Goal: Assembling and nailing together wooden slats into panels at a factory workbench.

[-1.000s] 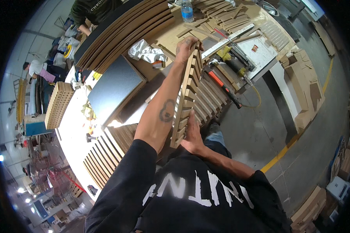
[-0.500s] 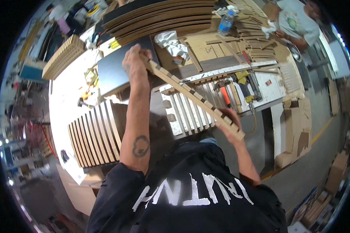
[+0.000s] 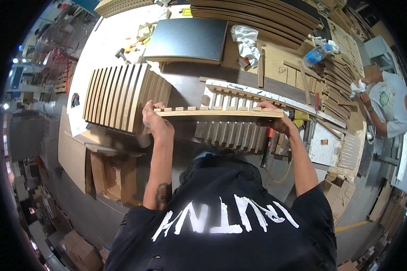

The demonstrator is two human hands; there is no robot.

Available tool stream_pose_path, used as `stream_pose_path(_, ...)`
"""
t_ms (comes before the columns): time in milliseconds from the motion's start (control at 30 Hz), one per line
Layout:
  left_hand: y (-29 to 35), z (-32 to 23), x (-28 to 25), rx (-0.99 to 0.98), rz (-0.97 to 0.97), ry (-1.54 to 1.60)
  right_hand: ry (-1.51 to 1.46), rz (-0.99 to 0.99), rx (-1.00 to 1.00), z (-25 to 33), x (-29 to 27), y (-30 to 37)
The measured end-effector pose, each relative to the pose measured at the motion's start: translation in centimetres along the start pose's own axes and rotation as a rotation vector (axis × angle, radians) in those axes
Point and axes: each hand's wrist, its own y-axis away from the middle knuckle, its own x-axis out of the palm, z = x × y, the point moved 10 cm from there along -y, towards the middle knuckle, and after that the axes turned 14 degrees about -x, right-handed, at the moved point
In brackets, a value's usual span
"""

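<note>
Woodworking workshop, I'd say: big workbench [image 3: 108,38] here, slatted wood stack [image 3: 108,97] at its near left corner, brown boards [image 3: 257,22] along far edge, loose wood strips [image 3: 337,86] by right edge, cardboard boxes [image 3: 81,250] on grey floor [image 3: 104,219].

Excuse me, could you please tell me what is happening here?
A person in a black shirt holds a slatted wooden panel, with the left hand at one end and the right hand near the other. A stack of slatted wood stands to the left, and a dark board lies farther back.
</note>
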Motion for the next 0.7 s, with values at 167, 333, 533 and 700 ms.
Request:
stream_pose_path(167,-0.1,0.0,0.4,0.045,0.014,-0.020,0.238,0.060,-0.105,-1.3,-1.4,-1.2)
stream_pose_path(333,4.2,-3.9,4.3,0.374,0.157,-0.531,0.025,-0.056,-0.010,-3.6,-3.3,-0.5)
stream_pose_path(533,15.5,0.9,18.3,0.880,0.909,-1.561,0.149,-0.261,-0.220,1.6,-3.9,2.4)
stream_pose_path(700,15.6,5.4,21.0,0.715,1.114,-1.556,0.391,-0.434,-0.293,7.8,-2.2,4.1)
